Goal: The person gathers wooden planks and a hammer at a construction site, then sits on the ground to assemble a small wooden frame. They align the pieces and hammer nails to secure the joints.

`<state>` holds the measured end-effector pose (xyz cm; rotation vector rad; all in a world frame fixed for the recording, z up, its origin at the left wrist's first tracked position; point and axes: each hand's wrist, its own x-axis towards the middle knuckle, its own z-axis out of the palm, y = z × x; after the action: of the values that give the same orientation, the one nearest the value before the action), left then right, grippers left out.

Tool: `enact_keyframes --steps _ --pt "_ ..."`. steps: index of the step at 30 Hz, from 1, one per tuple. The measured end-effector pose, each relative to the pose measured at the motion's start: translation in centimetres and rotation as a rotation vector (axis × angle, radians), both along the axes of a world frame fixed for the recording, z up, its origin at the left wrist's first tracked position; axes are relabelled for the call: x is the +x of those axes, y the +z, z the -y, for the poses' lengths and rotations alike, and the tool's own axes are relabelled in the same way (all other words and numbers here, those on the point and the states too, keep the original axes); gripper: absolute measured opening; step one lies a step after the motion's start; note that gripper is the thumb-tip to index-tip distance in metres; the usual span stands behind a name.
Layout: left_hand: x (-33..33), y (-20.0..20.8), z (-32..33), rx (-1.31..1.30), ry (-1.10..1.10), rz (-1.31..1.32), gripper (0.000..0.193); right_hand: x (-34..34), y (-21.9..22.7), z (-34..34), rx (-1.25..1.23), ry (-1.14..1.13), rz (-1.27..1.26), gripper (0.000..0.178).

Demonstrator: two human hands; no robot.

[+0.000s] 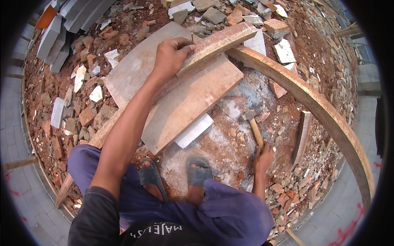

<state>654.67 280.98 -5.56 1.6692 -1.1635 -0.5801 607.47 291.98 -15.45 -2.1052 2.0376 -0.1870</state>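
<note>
My left hand (170, 57) is closed in a pinch over a long wooden beam (217, 41). Between its fingertips a thin dark nail (192, 37) stands upright against the beam's top. The beam slants across a flat wooden board (193, 98), which lies on the ground in front of my feet. Low on the right, my right hand (263, 158) is wrapped round the wooden handle of a hammer (255, 129). The hammer's head is near the ground, apart from the beam and nail. A second long beam (295, 80) meets the first near its far end and runs off to the right.
Broken brick and stone rubble (88, 117) covers the ground around me. A white block (194, 131) sits under the board's near edge. A short wood piece (302, 137) lies right of the hammer. Grey blocks (51, 39) are stacked at the far left. My sandals (198, 170) are close to the board.
</note>
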Motion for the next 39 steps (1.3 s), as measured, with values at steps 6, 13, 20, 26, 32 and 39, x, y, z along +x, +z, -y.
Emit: enact_keyframes --steps 6,13,20,26,32,39 --pt "-1.1 0.1 -0.5 -0.049 0.056 -0.019 0.021 0.5 3.0 0.2 0.143 0.021 0.018 0.033" --pt "-1.7 0.9 -1.1 -0.024 0.079 0.058 0.020 2.6 12.7 1.3 0.579 -0.214 0.411 0.034" --pt "-1.3 0.4 -0.8 -0.072 0.062 0.110 0.020 9.5 23.7 1.3 0.480 -0.028 0.791 0.025" --pt "-1.6 -0.6 -0.6 -0.155 0.085 0.199 0.018 18.6 31.4 6.7 0.421 0.305 0.739 0.022" --pt "-2.3 -0.6 -0.2 -0.224 0.091 0.185 0.018 25.1 32.2 8.5 0.067 0.467 0.469 0.025" --pt "-2.1 -1.0 -0.8 -0.232 0.082 0.171 0.018 27.8 30.7 8.1 -0.146 0.482 0.477 0.027"
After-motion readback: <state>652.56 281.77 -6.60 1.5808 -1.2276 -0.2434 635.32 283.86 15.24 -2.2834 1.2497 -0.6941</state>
